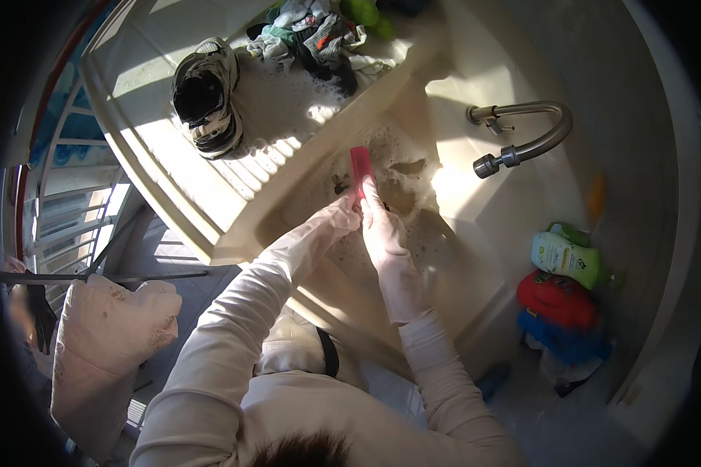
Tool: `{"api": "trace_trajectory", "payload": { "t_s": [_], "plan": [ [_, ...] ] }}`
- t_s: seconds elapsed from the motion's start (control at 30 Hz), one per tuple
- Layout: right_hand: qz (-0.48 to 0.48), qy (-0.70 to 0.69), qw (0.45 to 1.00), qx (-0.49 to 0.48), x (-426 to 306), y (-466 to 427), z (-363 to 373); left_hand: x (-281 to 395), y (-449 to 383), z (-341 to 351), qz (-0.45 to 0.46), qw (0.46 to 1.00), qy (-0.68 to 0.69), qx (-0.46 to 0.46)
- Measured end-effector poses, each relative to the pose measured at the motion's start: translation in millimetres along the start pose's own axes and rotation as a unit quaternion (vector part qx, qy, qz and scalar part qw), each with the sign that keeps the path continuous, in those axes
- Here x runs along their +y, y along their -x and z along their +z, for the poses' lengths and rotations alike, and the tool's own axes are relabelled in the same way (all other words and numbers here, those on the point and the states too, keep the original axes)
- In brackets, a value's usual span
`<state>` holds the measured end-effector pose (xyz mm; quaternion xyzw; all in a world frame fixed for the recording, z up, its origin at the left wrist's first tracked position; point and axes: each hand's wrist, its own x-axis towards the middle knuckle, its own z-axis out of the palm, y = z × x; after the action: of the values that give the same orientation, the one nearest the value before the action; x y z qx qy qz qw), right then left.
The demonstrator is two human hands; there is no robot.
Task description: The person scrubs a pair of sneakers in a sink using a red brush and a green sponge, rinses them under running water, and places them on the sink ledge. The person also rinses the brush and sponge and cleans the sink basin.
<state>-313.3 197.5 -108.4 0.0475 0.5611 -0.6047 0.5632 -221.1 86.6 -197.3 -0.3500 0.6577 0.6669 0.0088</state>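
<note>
Soapy, murky water fills the sink basin (350,274) in front of me. My right hand (381,225), in a translucent glove, grips a pink brush-like tool (360,166), whose working side is not visible. Close beside it, my left hand (347,213), gloved as well, is low at the water; its fingers are partly hidden, and a small dark item (342,185) shows next to it. I cannot tell what the left hand holds. On the ribbed washboard ledge at the upper left stands a wet black-and-white sneaker (207,99). Suds spread beside the shoe.
A pile of wet socks (321,35) lies on the ledge's far end. A curved metal faucet (537,108) reaches over the basin from the right. A green bottle (566,257) and red and blue items (561,303) are at the right. Padded fabric (108,350) hangs at the lower left.
</note>
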Motion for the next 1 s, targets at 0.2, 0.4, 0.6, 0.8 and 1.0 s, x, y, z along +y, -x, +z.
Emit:
{"api": "trace_trajectory", "payload": {
  "t_s": [0.2, 0.4, 0.6, 0.8, 1.0],
  "plan": [
    [0.034, -0.063, 0.996, 0.052, -3, 12, -16, 28, 14, 5, 0.031, 0.993, -0.111, -0.028],
    [-0.109, 0.156, 0.982, 0.008, 14, -7, -43, 27, 20, 8, -0.013, 0.997, -0.034, -0.068],
    [-0.307, 0.49, 0.816, 0.011, -7, 5, -46, 38, 19, -3, 0.01, 0.993, -0.049, -0.108],
    [-0.291, 0.249, 0.923, -0.025, -55, -27, -63, 42, 40, -3, 0.122, 0.98, -0.035, -0.153],
    [-0.241, 0.132, 0.954, -0.12, -23, -13, -56, 78, 63, -24, -0.031, 0.975, 0.016, -0.22]
  ]
}}
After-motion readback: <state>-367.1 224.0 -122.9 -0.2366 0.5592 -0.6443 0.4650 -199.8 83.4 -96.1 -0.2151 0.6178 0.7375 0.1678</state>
